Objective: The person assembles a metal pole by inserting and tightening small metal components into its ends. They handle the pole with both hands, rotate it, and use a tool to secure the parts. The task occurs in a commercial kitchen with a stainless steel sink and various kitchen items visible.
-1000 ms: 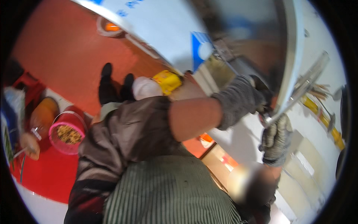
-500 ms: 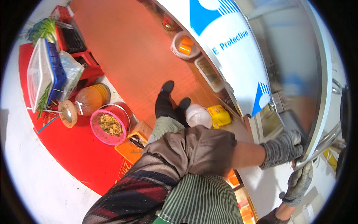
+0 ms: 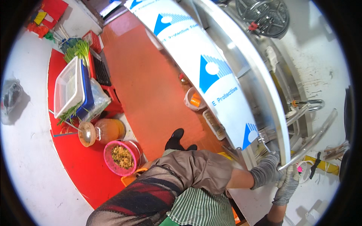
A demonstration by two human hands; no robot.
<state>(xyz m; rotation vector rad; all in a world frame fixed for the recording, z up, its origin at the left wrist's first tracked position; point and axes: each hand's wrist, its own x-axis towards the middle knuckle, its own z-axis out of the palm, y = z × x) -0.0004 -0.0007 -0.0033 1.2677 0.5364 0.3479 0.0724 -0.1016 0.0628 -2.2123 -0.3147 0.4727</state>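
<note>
My left hand [image 3: 264, 172], in a grey knit glove, is closed on the near corner of a long stainless steel panel [image 3: 268, 98]. Just right of it, my gloved right hand [image 3: 287, 185] is closed at the same corner, where the end of a bare metal tube [image 3: 316, 140] meets it. Some of its fingers are hidden there. Along the panel's left side runs a strip of white protective film [image 3: 196, 56] with blue triangles. A small metal fitting [image 3: 261, 138] sits beside the film's near end, close to my left hand.
On the left, a red surface [image 3: 81, 171] bears a pink-rimmed bucket [image 3: 106, 154] of scraps, a jar [image 3: 110, 129] of amber liquid and a white basket [image 3: 66, 90]. A bowl [image 3: 188, 101] and tray [image 3: 211, 122] stand along the red floor [image 3: 139, 83]. Black round metalwork [image 3: 264, 15] lies far right.
My view has shifted, bringing more of the far right side into sight. The panel now looks narrower and more edge-on. Both hands keep to its near corner, closer together.
</note>
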